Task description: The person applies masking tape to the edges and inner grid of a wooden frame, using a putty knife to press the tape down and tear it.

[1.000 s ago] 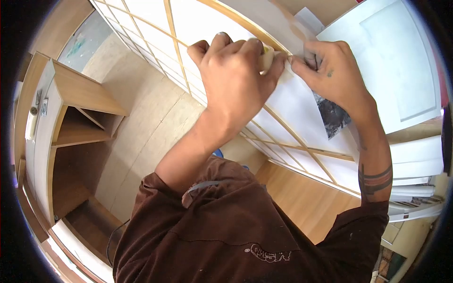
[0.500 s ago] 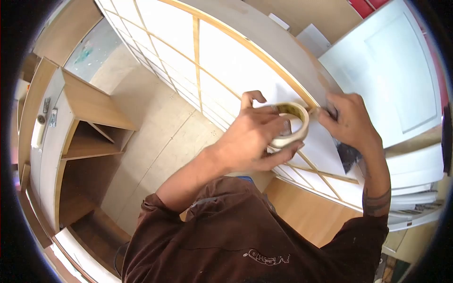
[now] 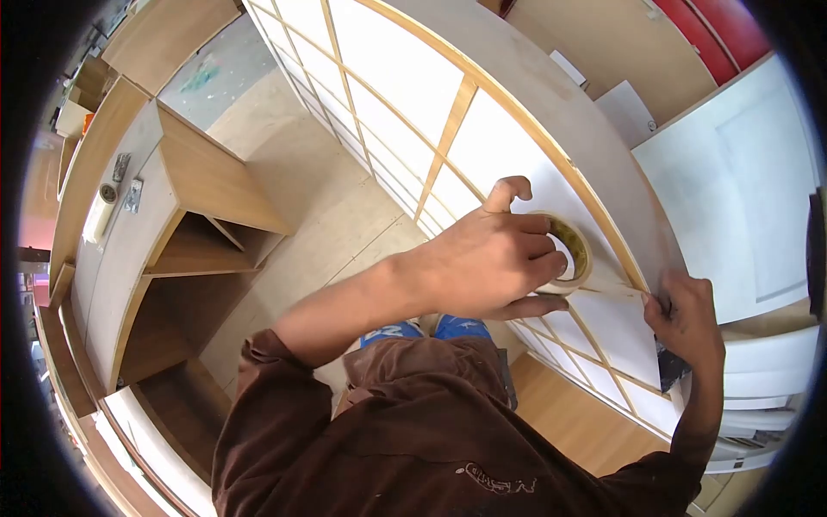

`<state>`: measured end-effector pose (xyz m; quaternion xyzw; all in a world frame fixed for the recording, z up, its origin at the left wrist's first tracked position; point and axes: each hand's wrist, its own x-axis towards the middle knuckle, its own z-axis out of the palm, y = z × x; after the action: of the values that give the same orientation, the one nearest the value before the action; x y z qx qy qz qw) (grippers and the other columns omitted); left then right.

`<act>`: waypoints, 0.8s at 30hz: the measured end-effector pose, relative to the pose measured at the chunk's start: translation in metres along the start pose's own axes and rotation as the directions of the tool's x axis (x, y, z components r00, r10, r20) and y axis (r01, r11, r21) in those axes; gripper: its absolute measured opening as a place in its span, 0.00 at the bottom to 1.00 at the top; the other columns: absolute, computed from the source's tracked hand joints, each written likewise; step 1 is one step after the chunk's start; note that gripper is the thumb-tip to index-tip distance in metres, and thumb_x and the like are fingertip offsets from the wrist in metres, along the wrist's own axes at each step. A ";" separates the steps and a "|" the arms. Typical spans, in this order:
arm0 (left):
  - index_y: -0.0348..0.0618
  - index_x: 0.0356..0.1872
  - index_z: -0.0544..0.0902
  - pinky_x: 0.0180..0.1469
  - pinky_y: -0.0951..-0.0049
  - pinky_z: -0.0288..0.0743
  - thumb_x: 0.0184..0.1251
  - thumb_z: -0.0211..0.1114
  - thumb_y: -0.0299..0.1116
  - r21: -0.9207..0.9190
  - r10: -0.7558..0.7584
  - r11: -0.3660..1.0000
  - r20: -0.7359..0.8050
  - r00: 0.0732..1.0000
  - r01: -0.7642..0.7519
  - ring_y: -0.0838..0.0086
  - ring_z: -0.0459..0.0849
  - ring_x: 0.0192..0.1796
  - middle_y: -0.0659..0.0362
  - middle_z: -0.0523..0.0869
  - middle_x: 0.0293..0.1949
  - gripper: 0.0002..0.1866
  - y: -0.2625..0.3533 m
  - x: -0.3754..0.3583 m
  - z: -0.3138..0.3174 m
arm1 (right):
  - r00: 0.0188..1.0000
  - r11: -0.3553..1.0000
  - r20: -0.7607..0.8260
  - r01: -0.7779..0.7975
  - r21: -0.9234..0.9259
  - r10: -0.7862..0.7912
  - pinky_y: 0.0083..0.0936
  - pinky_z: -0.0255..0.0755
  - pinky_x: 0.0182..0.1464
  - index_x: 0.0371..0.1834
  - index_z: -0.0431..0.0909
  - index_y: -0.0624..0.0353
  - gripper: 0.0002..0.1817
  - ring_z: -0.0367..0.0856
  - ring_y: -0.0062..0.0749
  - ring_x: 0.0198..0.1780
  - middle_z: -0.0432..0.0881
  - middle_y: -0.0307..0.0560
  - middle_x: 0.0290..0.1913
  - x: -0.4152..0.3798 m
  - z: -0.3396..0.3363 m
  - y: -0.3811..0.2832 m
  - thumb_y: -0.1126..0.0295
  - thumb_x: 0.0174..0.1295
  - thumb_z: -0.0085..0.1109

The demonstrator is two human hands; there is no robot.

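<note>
My left hand (image 3: 495,267) grips a roll of masking tape (image 3: 583,265), with fingers through its core and the index finger raised. A short pale strip runs from the roll toward my right hand (image 3: 687,319). That hand is closed at the edge of a white panel (image 3: 508,142) crossed by strips of tan tape (image 3: 450,129), thumb and fingertips pinched on the loose end. Just below my right hand shows a dark flat piece (image 3: 672,369), partly covered by the wrist.
A wooden cabinet (image 3: 220,172) with open compartments stands at left, another tape roll (image 3: 105,196) on top. A pale panelled door (image 3: 732,181) leans at right, with stacked white pieces (image 3: 767,379) below. The floor (image 3: 284,181) shows between cabinet and panel.
The view has shifted, so most things sit further right and lower. My hands have moved a little further apart, and the tape strip between roll and right hand looks longer.
</note>
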<state>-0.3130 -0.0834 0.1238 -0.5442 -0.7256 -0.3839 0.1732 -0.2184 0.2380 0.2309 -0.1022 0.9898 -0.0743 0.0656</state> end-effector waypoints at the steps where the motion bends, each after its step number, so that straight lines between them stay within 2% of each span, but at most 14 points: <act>1: 0.46 0.31 0.87 0.67 0.49 0.62 0.64 0.79 0.47 -0.005 0.039 0.999 0.027 0.999 -0.039 0.71 0.85 0.36 0.64 0.83 0.24 0.16 -0.003 0.001 -0.004 | 1.000 0.999 -0.010 0.014 -0.032 -0.014 0.43 0.68 0.30 0.28 0.72 0.64 0.14 0.73 0.54 0.23 0.74 0.56 0.24 0.000 0.000 0.000 0.74 0.55 0.72; 4: 0.48 0.29 0.87 0.65 0.52 0.62 0.62 0.81 0.48 0.068 0.020 0.998 -0.057 0.998 -0.016 0.73 0.83 0.33 0.65 0.86 0.25 0.16 -0.028 -0.001 -0.037 | 0.999 1.000 0.044 -0.013 -0.010 0.014 0.44 0.70 0.32 0.29 0.74 0.63 0.13 0.75 0.54 0.24 0.74 0.55 0.24 0.000 -0.003 0.001 0.73 0.54 0.73; 5: 0.49 0.27 0.87 0.64 0.53 0.62 0.62 0.81 0.48 0.111 -0.011 0.994 -0.006 1.000 0.012 0.74 0.81 0.31 0.66 0.88 0.26 0.16 -0.034 -0.002 -0.056 | 0.999 1.000 0.042 -0.009 -0.009 0.010 0.44 0.70 0.32 0.29 0.74 0.63 0.13 0.75 0.54 0.24 0.74 0.55 0.24 -0.001 -0.002 0.003 0.73 0.54 0.73; 7: 0.49 0.24 0.86 0.59 0.56 0.61 0.60 0.83 0.47 0.118 -0.027 0.992 -0.043 0.999 0.032 0.74 0.78 0.28 0.67 0.85 0.21 0.17 -0.046 -0.012 -0.083 | 0.993 0.981 -0.039 0.108 -0.163 -0.115 0.45 0.73 0.33 0.28 0.74 0.62 0.14 0.77 0.54 0.26 0.74 0.54 0.25 -0.004 0.004 0.008 0.72 0.52 0.74; 8: 0.49 0.22 0.85 0.57 0.57 0.61 0.59 0.84 0.46 0.118 -0.041 0.992 -0.058 0.997 0.047 0.74 0.78 0.27 0.67 0.84 0.20 0.18 -0.051 -0.016 -0.097 | 0.991 0.980 -0.043 0.117 -0.163 -0.125 0.45 0.73 0.33 0.28 0.74 0.62 0.14 0.77 0.54 0.26 0.74 0.54 0.25 -0.004 0.003 0.008 0.72 0.52 0.74; 10: 0.49 0.20 0.83 0.55 0.60 0.61 0.56 0.87 0.43 0.017 -0.142 0.990 0.074 0.987 0.141 0.73 0.76 0.24 0.68 0.79 0.17 0.19 -0.053 -0.023 -0.132 | 0.998 0.988 0.023 0.058 -0.146 -0.055 0.48 0.73 0.33 0.27 0.73 0.62 0.15 0.79 0.54 0.27 0.75 0.53 0.27 -0.006 0.001 0.009 0.71 0.49 0.75; 11: 0.49 0.17 0.80 0.54 0.60 0.63 0.57 0.88 0.41 -0.183 -0.153 0.967 0.131 0.979 0.176 0.71 0.73 0.20 0.67 0.75 0.15 0.22 -0.058 -0.029 -0.138 | 0.995 0.996 0.101 -0.003 -0.088 0.012 0.50 0.72 0.33 0.26 0.73 0.62 0.16 0.79 0.54 0.29 0.76 0.53 0.28 -0.006 -0.001 0.013 0.71 0.48 0.75; 12: 0.49 0.17 0.80 0.54 0.60 0.63 0.57 0.88 0.41 -0.179 -0.167 0.966 0.131 0.977 0.189 0.71 0.73 0.20 0.67 0.75 0.15 0.22 -0.059 -0.035 -0.140 | 0.994 0.997 0.109 0.009 -0.083 0.001 0.50 0.72 0.33 0.26 0.73 0.62 0.16 0.79 0.54 0.29 0.76 0.53 0.28 -0.009 0.001 0.012 0.71 0.48 0.75; 14: 0.48 0.16 0.78 0.54 0.57 0.65 0.58 0.87 0.41 -0.507 -0.097 0.814 0.360 0.928 0.282 0.68 0.71 0.18 0.65 0.73 0.13 0.23 -0.068 -0.044 -0.142 | 0.996 0.982 0.026 0.085 -0.168 -0.082 0.50 0.70 0.31 0.26 0.73 0.61 0.16 0.79 0.53 0.29 0.74 0.51 0.27 -0.009 0.003 0.014 0.70 0.48 0.75; 15: 0.52 0.15 0.76 0.57 0.50 0.64 0.53 0.88 0.43 -0.495 -0.093 0.817 0.392 0.915 0.295 0.70 0.76 0.18 0.68 0.74 0.13 0.25 -0.072 -0.052 -0.141 | 0.997 0.981 0.040 0.074 -0.181 -0.068 0.49 0.70 0.31 0.25 0.73 0.60 0.16 0.78 0.52 0.28 0.74 0.50 0.27 -0.009 0.005 0.014 0.70 0.48 0.76; 16: 0.52 0.15 0.76 0.57 0.50 0.64 0.53 0.88 0.43 -0.493 -0.097 0.818 0.389 0.916 0.296 0.70 0.76 0.18 0.68 0.74 0.13 0.25 -0.076 -0.056 -0.148 | 0.996 0.980 0.041 0.079 -0.183 -0.073 0.49 0.70 0.31 0.25 0.73 0.60 0.16 0.78 0.52 0.28 0.74 0.50 0.27 -0.006 0.003 0.014 0.70 0.48 0.76; 20: 0.49 0.19 0.85 0.62 0.49 0.64 0.52 0.86 0.40 -0.181 -0.282 0.925 0.264 0.922 0.335 0.68 0.83 0.24 0.65 0.83 0.17 0.15 -0.096 -0.065 -0.188 | 0.994 0.983 0.108 0.026 -0.184 -0.006 0.49 0.71 0.37 0.26 0.74 0.60 0.16 0.79 0.51 0.30 0.74 0.50 0.28 -0.009 -0.001 0.011 0.68 0.48 0.77; 22: 0.47 0.24 0.89 0.64 0.55 0.65 0.52 0.87 0.38 0.111 -0.285 0.958 0.239 0.928 0.266 0.72 0.84 0.24 0.62 0.87 0.20 0.13 -0.111 -0.064 -0.218 | 0.993 0.969 0.095 0.085 -0.234 -0.064 0.48 0.71 0.38 0.27 0.75 0.59 0.16 0.81 0.52 0.33 0.76 0.50 0.30 -0.008 -0.001 0.011 0.69 0.47 0.77; 24: 0.47 0.25 0.88 0.61 0.56 0.64 0.53 0.87 0.39 0.256 -0.337 0.923 0.172 0.926 0.288 0.71 0.84 0.27 0.62 0.86 0.21 0.14 -0.133 -0.077 -0.247 | 0.993 0.966 0.056 0.110 -0.233 -0.100 0.47 0.71 0.39 0.28 0.75 0.59 0.16 0.81 0.51 0.34 0.77 0.50 0.31 -0.010 0.004 0.016 0.70 0.46 0.77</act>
<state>-0.4502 -0.3327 0.1827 -0.4354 -0.8566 -0.2612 0.0918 -0.2111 0.2551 0.2261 -0.1633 0.9831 0.0427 0.0706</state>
